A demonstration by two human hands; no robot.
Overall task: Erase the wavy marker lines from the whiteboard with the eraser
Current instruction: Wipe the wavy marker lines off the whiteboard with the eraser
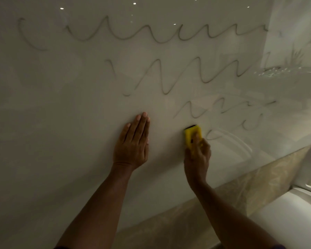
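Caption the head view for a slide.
Right hand presses yellow eraser to whiteboard below wavy lines; left hand braces flat.

A glossy white wall-mounted whiteboard (65, 108) carries grey wavy marker lines (151, 35) in rows above and to the right of the fingertips, the lowest rows partly smudged. A small yellow rectangular foam eraser with a black felt edge (192, 134) stands upright against the board, pinched between right-hand fingers (197, 141), just left of a faint loop.
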